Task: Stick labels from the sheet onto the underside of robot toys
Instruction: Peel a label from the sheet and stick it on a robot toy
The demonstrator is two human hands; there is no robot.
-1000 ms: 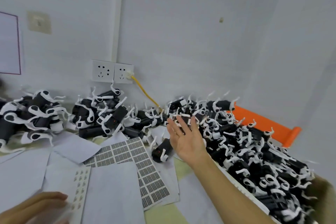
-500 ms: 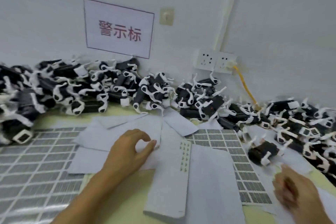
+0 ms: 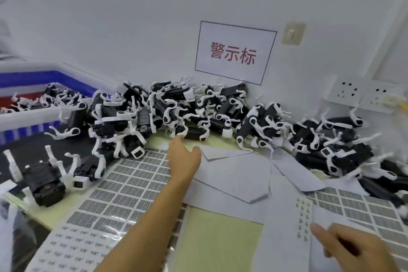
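The robot toys (image 3: 223, 115) piled under the wall sign (image 3: 235, 53) look like hard plastic: black bodies with a slight shine, white legs more matt. The sign itself is plain matt paper with red print. Below the pile, the label sheet (image 3: 132, 174) has a glossy backing that reflects light between grey labels. Right of it, loose paper sheets (image 3: 238, 174) are white and matt. The desk (image 3: 218, 236) surface is smooth, pale yellow-green.
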